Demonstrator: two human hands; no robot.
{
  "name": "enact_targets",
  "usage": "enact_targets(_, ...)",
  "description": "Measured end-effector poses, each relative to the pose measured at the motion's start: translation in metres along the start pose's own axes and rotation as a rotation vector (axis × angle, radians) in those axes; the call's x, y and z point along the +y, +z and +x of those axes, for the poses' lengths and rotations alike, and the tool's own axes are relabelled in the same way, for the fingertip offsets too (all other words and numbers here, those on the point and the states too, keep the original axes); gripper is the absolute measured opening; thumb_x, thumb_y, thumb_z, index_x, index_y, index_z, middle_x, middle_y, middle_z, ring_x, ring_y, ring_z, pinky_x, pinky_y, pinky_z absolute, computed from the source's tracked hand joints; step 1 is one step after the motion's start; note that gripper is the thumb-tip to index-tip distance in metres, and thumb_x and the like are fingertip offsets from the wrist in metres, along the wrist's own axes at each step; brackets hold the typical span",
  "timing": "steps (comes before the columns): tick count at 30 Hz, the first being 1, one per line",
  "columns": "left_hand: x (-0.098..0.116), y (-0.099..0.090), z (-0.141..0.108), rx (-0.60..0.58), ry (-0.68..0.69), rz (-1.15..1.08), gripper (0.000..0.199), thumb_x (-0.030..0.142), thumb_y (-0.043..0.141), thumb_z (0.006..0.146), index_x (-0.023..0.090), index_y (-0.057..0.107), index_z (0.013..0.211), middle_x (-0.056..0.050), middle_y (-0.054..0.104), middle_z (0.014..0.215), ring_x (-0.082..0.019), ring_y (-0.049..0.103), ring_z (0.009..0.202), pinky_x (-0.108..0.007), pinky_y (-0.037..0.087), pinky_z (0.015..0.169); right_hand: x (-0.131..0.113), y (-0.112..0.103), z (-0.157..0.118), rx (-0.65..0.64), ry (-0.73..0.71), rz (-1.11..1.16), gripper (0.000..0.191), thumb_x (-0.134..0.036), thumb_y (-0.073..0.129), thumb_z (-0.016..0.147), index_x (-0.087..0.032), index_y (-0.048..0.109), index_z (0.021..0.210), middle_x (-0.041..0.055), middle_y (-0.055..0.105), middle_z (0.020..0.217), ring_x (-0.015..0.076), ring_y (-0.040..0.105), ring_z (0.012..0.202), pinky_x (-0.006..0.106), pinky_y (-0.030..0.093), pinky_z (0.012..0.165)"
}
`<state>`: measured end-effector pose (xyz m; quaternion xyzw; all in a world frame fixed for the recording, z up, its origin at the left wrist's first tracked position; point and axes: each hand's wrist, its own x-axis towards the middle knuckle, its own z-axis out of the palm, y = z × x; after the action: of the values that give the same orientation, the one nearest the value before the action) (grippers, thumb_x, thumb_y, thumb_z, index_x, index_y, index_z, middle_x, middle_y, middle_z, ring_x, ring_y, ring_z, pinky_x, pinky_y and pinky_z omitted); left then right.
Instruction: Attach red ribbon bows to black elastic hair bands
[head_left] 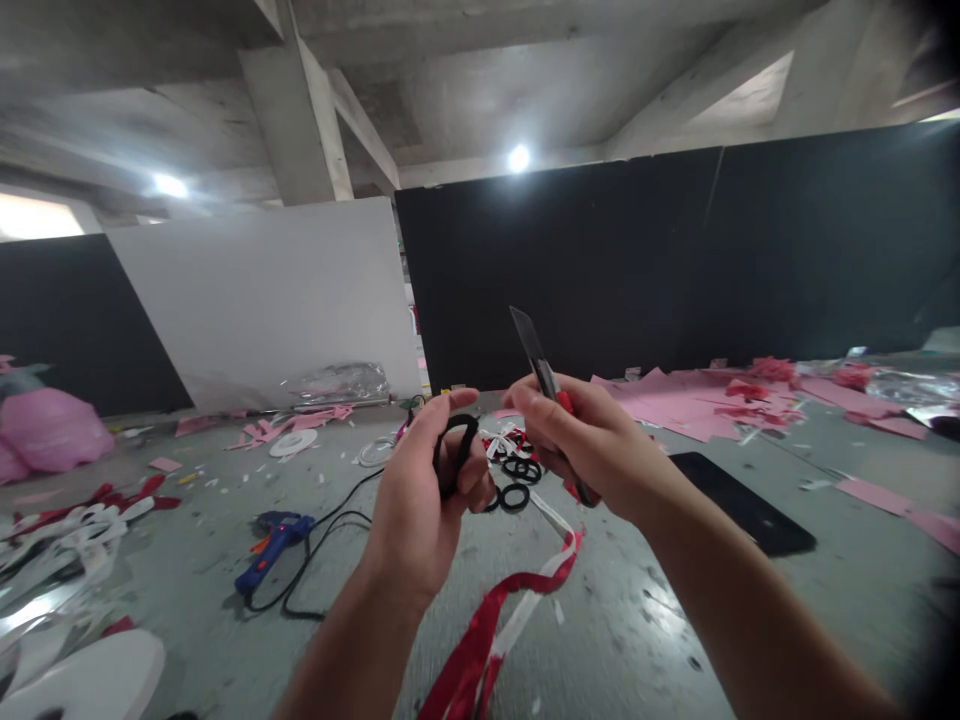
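Note:
In my right hand (577, 430) is a utility knife (541, 365), its blade out and pointing up and a little left. A red part shows on its handle. My left hand (424, 490) is closed round a black ring (457, 450) that looks like a hair tie. The two hands are apart, and the blade does not touch the ring. Behind them on the table lie more black rings (515, 497), partly hidden by my fingers. A red and white ribbon (510, 590) runs from there down towards me.
A blue glue gun (274, 550) with a black cord lies left of my hands. A dark flat tablet-like slab (739, 500) is on the right. Pink sheets (675, 400), ribbon scraps (82, 535) and a white spool (90, 675) are spread over the grey table (630, 640).

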<state>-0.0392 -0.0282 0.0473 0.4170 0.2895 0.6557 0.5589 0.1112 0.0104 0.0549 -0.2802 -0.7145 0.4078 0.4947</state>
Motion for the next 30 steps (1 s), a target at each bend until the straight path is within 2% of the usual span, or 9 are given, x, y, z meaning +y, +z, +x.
enact_targets(3,-0.002,0.001,-0.001,-0.022,-0.013,0.013,0.023,0.038,0.050,0.091,0.019,0.057,0.103,0.007,0.034,0.048,-0.007,0.028,0.042,-0.021,0.027,0.042,0.002,0.005,0.000,-0.063,-0.030,-0.036,0.028,-0.045,0.061,0.089,-0.018,0.065,0.090,-0.0044,0.048,0.058,0.0078,0.042,0.048,0.023,0.032,0.043)
enact_targets(6,-0.005,0.001,0.000,-0.034,0.005,0.082,0.021,0.036,0.051,0.091,0.021,0.056,0.104,0.007,0.037,0.051,-0.008,0.031,0.045,-0.020,0.029,0.043,-0.001,0.009,0.000,-0.210,-0.033,0.073,0.024,-0.041,0.062,0.089,-0.018,0.067,0.089,0.0024,0.066,0.071,0.0131,0.060,0.060,0.027,0.047,0.055)
enact_targets(9,-0.007,0.000,0.001,-0.030,0.080,0.265,0.026,0.044,0.046,0.093,0.023,0.056,0.104,0.005,0.047,0.058,-0.010,0.041,0.047,-0.022,0.033,0.045,-0.005,0.009,-0.001,-0.271,-0.055,0.090,0.022,-0.036,0.058,0.092,-0.016,0.066,0.087,0.0044,0.069,0.071,0.0166,0.066,0.065,0.032,0.052,0.064)
enact_targets(13,-0.004,-0.003,0.001,0.019,0.359,0.727,0.034,0.052,0.050,0.091,0.019,0.058,0.085,0.001,0.055,0.066,-0.012,0.050,0.060,-0.024,0.036,0.056,-0.008,0.004,-0.002,-0.094,-0.113,-0.216,0.018,-0.030,0.059,0.090,-0.017,0.067,0.083,0.0021,0.068,0.070,0.0140,0.061,0.063,0.028,0.046,0.058)
enact_targets(16,-0.002,-0.006,0.001,0.061,0.421,0.908,0.035,0.049,0.053,0.091,0.019,0.059,0.075,0.000,0.055,0.066,-0.013,0.047,0.063,-0.024,0.033,0.058,-0.007,0.003,-0.004,0.065,-0.223,-0.490,0.014,-0.028,0.059,0.090,-0.019,0.069,0.088,0.0005,0.065,0.071,0.0135,0.057,0.064,0.028,0.043,0.060)
enact_targets(19,-0.004,-0.009,0.003,0.075,0.365,0.807,0.037,0.049,0.052,0.091,0.018,0.058,0.071,0.000,0.053,0.066,-0.014,0.045,0.063,-0.025,0.033,0.058,-0.006,0.007,-0.005,0.196,-0.379,-0.570,0.016,-0.024,0.064,0.086,-0.021,0.069,0.101,0.0039,0.066,0.093,0.0168,0.060,0.080,0.031,0.047,0.074)
enact_targets(22,-0.009,-0.011,0.007,0.080,0.325,0.580,0.037,0.048,0.056,0.089,0.018,0.056,0.067,0.000,0.052,0.066,-0.014,0.044,0.063,-0.026,0.034,0.060,-0.005,0.010,-0.006,0.196,-0.477,-0.536,0.028,-0.017,0.066,0.081,-0.022,0.068,0.109,0.0070,0.061,0.112,0.0192,0.060,0.097,0.033,0.048,0.084)
enact_targets(26,-0.015,-0.014,0.010,0.052,0.296,0.418,0.034,0.045,0.061,0.087,0.018,0.056,0.067,0.000,0.051,0.067,-0.014,0.043,0.064,-0.026,0.035,0.062,-0.003,0.011,-0.007,0.199,-0.537,-0.556,0.019,-0.012,0.062,0.081,-0.021,0.071,0.095,0.0057,0.063,0.113,0.0186,0.062,0.098,0.031,0.048,0.084)
enact_targets(30,-0.018,-0.018,0.010,0.041,0.282,0.416,0.030,0.041,0.059,0.089,0.017,0.058,0.070,-0.001,0.056,0.075,-0.014,0.047,0.070,-0.026,0.037,0.066,0.002,0.011,-0.006,0.209,-0.527,-0.676,0.013,-0.015,0.059,0.083,-0.021,0.069,0.091,0.0031,0.067,0.100,0.0170,0.064,0.083,0.029,0.046,0.070)
